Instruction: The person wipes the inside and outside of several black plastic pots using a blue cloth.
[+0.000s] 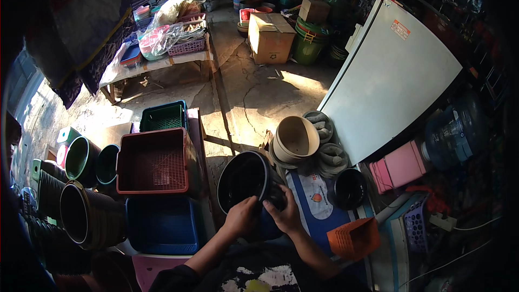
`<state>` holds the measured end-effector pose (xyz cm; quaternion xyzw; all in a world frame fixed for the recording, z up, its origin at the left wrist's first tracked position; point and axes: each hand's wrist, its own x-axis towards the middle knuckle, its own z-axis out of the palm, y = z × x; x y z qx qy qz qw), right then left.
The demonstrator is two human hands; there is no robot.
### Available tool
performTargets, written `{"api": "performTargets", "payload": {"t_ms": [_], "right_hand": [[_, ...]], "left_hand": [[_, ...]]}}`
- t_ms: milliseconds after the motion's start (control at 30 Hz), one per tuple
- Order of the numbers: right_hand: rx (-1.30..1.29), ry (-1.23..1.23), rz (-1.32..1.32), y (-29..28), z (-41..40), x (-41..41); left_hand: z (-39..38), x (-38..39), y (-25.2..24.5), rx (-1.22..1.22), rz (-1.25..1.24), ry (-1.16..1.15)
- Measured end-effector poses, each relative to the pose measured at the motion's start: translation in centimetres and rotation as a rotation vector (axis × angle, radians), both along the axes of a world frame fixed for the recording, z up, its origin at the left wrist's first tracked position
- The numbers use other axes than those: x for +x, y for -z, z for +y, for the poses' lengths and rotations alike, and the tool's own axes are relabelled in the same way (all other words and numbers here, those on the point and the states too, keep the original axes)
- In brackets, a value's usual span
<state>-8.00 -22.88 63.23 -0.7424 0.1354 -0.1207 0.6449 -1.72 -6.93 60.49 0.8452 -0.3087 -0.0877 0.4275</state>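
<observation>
A round black plastic pot (243, 178) is tilted before me, its mouth facing up and to the left. My left hand (243, 215) grips its near rim. My right hand (286, 211) holds dark plastic at the right side of the rim; whether this is the same pot or a second one inside a stack, I cannot tell. Just beyond my hands stands a stack of beige pots (295, 140). To their right, a smaller black pot (350, 189) rests beside a blue and white printed sheet (310, 198).
Red-brown (154, 162), blue (162, 225) and green baskets (163, 117) stand at left, beside stacked round pots (91, 215). Orange pots (353, 238) lie at right. Beyond are a white refrigerator (397, 65), a cardboard box (271, 40) and a low table (158, 65) bearing plastic wares.
</observation>
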Motion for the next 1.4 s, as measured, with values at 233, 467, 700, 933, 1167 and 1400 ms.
{"api": "performTargets", "payload": {"t_ms": [233, 467, 700, 933, 1167, 1400], "right_hand": [[0.049, 0.167, -0.119, 6.0, -0.1, -2.0], [0.185, 0.247, -0.134, 4.8, -2.6, -5.0], [0.353, 0.355, -0.138, 5.6, -5.9, -6.9], [0.377, 0.462, -0.12, 7.1, -9.4, -8.8], [0.231, 0.685, 0.159, 6.9, -19.0, -13.9], [0.213, 1.003, 0.266, 8.6, -25.7, -17.5]], "left_hand": [[-0.6, -2.6, -0.3, 0.134, -0.087, 0.259], [2.6, -2.0, 1.1, -0.138, -0.283, 0.068], [0.5, -3.2, 5.0, -0.217, 0.294, -0.395], [-6.8, -3.5, 7.2, -0.35, 0.691, -0.297], [-15.7, 1.1, 5.7, -0.254, 0.461, -0.007], [-31.3, 2.8, 3.1, -0.141, 0.5, 0.328]]}}
